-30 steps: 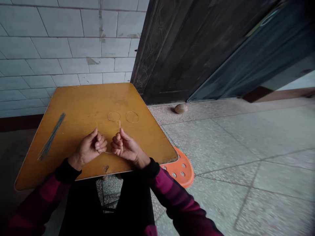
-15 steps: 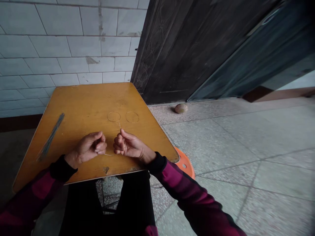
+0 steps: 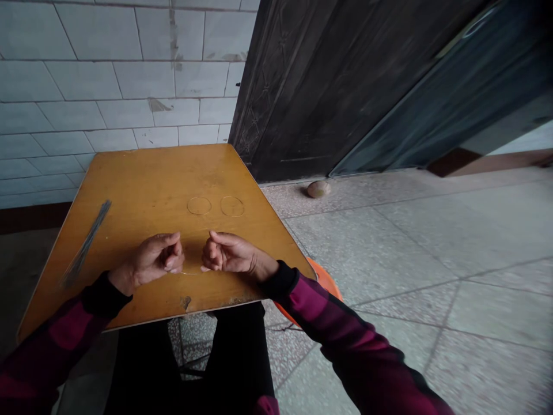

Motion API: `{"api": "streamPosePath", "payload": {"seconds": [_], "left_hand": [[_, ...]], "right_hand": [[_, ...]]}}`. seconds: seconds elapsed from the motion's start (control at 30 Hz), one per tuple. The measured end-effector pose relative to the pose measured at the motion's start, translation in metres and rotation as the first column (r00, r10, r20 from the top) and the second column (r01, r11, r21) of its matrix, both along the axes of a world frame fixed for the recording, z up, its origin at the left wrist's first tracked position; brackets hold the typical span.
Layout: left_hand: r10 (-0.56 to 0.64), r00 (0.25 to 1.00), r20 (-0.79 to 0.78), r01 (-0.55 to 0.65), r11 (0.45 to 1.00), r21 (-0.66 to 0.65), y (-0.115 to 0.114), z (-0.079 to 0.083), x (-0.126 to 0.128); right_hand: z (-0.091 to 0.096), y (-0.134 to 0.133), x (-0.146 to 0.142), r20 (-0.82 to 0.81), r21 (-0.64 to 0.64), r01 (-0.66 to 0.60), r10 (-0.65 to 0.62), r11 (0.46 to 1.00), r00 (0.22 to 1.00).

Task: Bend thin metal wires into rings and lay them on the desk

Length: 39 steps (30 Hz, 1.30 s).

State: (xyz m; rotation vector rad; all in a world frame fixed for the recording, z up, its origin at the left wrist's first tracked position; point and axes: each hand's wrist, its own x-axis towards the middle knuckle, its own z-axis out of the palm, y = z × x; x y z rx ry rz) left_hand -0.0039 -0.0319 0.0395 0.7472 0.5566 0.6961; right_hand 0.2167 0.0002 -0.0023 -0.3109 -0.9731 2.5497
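The person's left hand (image 3: 156,257) and right hand (image 3: 230,253) are gripping a thin wire (image 3: 190,274), its middle bowing between them over the bench (image 3: 142,178), presumably to control its curve. Leftward, a wire bundle (image 3: 88,239) is lying, seemingly for easy reach; beyond, two wire rings (image 3: 199,215) are resting, apparently clear of handling.

White tiled wall (image 3: 114,80), dark door (image 3: 319,86), rounded stone (image 3: 318,189) on floor (image 3: 401,248) near door; orange stool (image 3: 329,280), partly hidden, beside table (image 3: 147,178).
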Motion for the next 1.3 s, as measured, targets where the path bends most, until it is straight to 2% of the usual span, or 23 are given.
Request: {"api": "streamPosePath", "payload": {"seconds": [0.2,0.53,0.73,0.9,1.3], "left_hand": [[-0.064,0.997,-0.046,0.064,0.998,0.009,0.004,0.000,-0.002],[-0.069,0.989,-0.129,0.074,0.997,0.034,0.009,-0.007,-0.003],[-0.081,0.992,-0.094,0.085,0.995,0.045,0.010,-0.008,-0.005],[-0.086,0.993,-0.079,0.091,0.994,0.064,0.010,-0.005,-0.005],[-0.096,0.979,-0.177,0.108,0.993,0.055,0.009,-0.003,-0.003]], "right_hand": [[0.001,0.004,-0.003,0.014,0.063,-0.034,0.034,0.997,0.999],[0.003,0.007,-0.006,0.104,0.142,-0.032,0.017,0.989,0.994],[0.005,0.006,-0.010,0.093,0.180,-0.017,0.000,0.984,0.996],[0.003,0.006,-0.011,0.084,0.152,0.043,-0.056,0.988,0.995],[0.005,0.003,-0.016,0.112,0.061,0.063,-0.069,0.996,0.991]]}}
